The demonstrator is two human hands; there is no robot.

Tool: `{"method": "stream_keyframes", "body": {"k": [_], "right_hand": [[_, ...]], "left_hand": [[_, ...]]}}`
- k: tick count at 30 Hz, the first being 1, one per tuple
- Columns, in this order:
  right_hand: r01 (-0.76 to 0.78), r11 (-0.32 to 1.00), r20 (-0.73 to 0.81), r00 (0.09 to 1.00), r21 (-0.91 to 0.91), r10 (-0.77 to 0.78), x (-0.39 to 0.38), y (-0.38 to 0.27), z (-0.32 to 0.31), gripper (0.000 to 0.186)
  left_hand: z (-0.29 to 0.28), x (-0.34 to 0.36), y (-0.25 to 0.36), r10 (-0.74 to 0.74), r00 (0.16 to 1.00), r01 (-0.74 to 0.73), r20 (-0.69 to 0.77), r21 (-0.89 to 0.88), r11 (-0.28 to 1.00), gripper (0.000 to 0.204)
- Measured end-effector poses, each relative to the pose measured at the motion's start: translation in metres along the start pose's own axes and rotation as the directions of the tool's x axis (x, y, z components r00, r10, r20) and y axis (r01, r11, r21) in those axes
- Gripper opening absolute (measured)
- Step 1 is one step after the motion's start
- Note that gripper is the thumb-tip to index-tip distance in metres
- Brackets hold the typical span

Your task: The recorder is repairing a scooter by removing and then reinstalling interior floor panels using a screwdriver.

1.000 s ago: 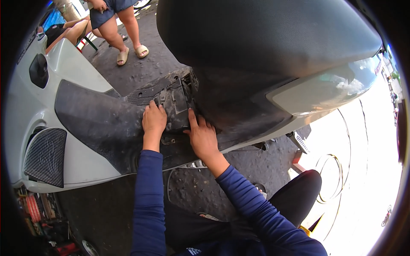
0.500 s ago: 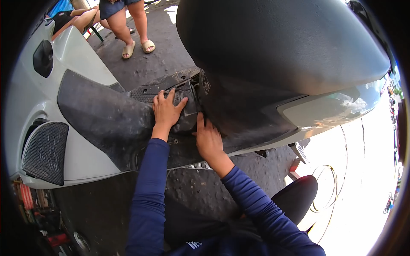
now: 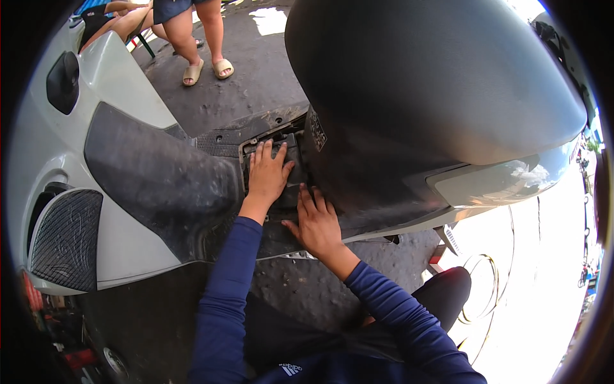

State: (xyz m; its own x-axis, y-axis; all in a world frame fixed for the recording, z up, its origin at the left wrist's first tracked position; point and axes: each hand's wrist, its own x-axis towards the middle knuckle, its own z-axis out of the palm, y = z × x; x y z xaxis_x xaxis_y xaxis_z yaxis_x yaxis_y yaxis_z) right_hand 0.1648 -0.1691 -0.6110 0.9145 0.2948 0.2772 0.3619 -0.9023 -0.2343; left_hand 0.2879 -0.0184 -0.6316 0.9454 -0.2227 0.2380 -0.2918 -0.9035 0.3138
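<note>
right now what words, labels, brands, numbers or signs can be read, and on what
Navy shirt: white lettering and striped emblem, left unquoted.
Label on black scooter panel below the seat: too small to read.
Marking on pale rear side panel: too blurred to read.

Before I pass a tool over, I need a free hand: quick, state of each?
Left hand: open, palm down over the black floorboard, nothing visibly held.
Right hand: open, fingers spread, nothing visibly held.

"What sort of place is this?"
"Seemingly a scooter workshop, open to daylight: motor scooter with its floorboard opened, rough dark floor, coiled hose or cable on sunlit pavement."
</note>
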Motion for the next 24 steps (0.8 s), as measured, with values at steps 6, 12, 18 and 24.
{"method": "stream_keyframes", "body": {"k": [6, 12, 18, 24], "right_hand": [[0.009, 0.997, 0.138, 0.99, -0.073, 0.001, 0.001, -0.004, -0.009, 0.078], [-0.021, 0.994, 0.23, 0.972, -0.105, 0.045, 0.011, -0.009, -0.008, 0.085], [0.023, 0.997, 0.124, 0.992, -0.069, -0.014, -0.009, -0.001, -0.002, 0.087], [-0.042, 0.986, 0.342, 0.935, -0.161, 0.096, 0.013, -0.02, -0.019, 0.075]], "left_hand": [[-0.043, 0.003, 0.027, -0.081, 0.911, 0.072, 0.405, 0.038, 0.997, 0.078], [-0.033, 0.009, 0.033, -0.164, 0.88, 0.137, 0.446, 0.091, 0.986, 0.08], [-0.041, 0.006, 0.035, -0.161, 0.839, 0.153, 0.519, 0.059, 0.987, 0.104], [-0.034, 0.014, 0.051, -0.266, 0.783, 0.24, 0.562, 0.121, 0.963, 0.104]]}}
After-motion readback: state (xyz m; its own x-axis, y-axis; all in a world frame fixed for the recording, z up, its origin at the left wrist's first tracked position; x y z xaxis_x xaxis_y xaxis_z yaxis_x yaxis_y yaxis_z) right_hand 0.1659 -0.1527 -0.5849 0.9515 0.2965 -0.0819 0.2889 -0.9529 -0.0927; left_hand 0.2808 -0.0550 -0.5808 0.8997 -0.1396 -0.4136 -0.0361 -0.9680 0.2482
